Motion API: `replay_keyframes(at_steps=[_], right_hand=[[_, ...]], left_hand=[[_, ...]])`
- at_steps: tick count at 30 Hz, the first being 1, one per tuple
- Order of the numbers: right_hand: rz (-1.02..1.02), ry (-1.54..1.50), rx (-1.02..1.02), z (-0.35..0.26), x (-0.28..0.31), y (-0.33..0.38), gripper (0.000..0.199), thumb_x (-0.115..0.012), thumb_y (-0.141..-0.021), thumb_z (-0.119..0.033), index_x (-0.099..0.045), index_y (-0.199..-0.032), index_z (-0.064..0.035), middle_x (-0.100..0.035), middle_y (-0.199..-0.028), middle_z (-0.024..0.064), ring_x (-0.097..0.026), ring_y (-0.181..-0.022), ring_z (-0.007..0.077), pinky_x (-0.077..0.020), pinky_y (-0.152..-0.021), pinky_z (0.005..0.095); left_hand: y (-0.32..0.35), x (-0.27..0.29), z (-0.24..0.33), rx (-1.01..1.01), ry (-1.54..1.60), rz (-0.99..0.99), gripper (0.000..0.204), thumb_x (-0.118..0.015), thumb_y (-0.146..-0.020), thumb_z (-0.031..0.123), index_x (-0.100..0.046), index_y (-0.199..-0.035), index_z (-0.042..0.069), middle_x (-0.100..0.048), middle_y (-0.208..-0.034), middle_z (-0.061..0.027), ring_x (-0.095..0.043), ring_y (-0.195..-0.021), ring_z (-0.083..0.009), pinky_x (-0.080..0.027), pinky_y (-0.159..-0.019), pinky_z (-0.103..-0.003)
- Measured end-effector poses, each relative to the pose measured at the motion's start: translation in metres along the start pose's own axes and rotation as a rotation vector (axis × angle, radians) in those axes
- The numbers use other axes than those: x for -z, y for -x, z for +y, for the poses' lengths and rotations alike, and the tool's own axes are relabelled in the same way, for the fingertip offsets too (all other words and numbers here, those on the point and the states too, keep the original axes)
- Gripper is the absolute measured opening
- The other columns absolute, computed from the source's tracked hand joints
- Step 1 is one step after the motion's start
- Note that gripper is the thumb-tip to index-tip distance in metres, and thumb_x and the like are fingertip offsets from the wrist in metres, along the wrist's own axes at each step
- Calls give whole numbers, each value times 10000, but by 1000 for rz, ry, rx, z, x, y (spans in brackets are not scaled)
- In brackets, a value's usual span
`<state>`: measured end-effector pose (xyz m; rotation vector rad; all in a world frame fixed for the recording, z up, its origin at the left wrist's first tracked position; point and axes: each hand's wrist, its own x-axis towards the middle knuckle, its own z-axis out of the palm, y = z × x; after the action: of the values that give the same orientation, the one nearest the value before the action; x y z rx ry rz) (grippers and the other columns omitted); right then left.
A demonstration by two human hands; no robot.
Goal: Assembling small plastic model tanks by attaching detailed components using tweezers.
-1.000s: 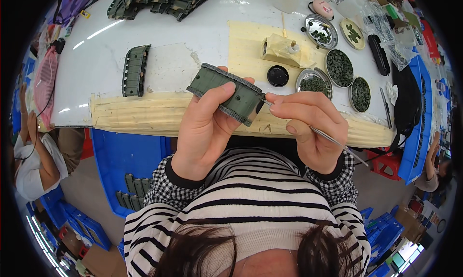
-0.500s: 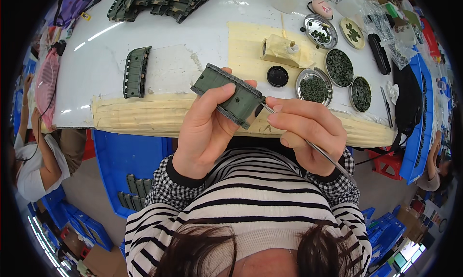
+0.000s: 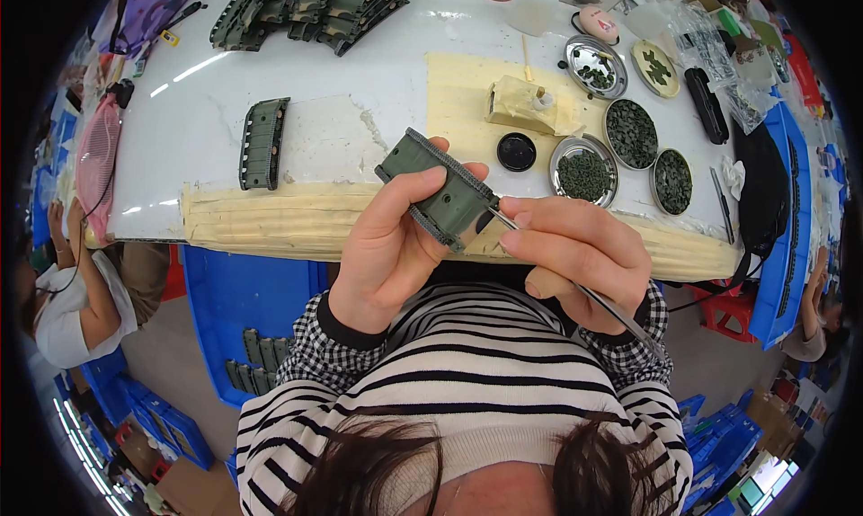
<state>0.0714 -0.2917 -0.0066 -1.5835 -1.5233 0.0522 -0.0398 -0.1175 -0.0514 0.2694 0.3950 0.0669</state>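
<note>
My left hand (image 3: 382, 260) is closed around a dark green camouflaged toy tank hull (image 3: 463, 203) with ridged track strips along its long edges. The thumb presses on the hull's flat green face, which has small round holes, and fingertips show past its far edge. In my right hand (image 3: 589, 255) is a slim metal tool that looks like tweezers (image 3: 616, 313), gripped between thumb and fingers. Its tip meets the hull's right end. Whether a small part sits at the tip is too small to tell. A similar hull (image 3: 263, 145) lies on the table to the left.
Dishes of small green parts (image 3: 632, 131) stand at the right, beside a black round lid (image 3: 517, 152) and a tape-wrapped block (image 3: 521, 109). More hulls (image 3: 315, 8) are piled at the back left. Yellow tape covers the table's front edge (image 3: 279, 210). A blue tray (image 3: 252, 291) is below left.
The view has shifted slightly, so the table appears a little further right and lower. Both hands keep their grips, with the tool's tip still at the hull's right end.
</note>
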Motion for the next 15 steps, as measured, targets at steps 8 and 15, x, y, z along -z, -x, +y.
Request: replay_keyframes(at_steps=[8, 15], right_hand=[[8, 19, -58, -5, 2, 2, 221, -647, -851, -117, -663, -1034, 7, -645, -1058, 176, -666, -926, 259, -534, -755, 305], [-5, 0, -68, -7, 4, -2, 226, -650, -849, -125, -667, -1036, 0, -648, -1048, 164, -668, -923, 253, -531, -748, 303]], left_hand=[[-1, 0, -1, 3, 5, -14, 327, -540, -920, 96, -462, -1238, 78, -591, -1160, -207, -625, -1042, -252, -558, -852, -373], [-3, 0, -4, -5, 41, -11, 340, -500, -914, 95, -482, -1249, 43, -628, -1100, -188, -663, -947, -288, -583, -811, -397]])
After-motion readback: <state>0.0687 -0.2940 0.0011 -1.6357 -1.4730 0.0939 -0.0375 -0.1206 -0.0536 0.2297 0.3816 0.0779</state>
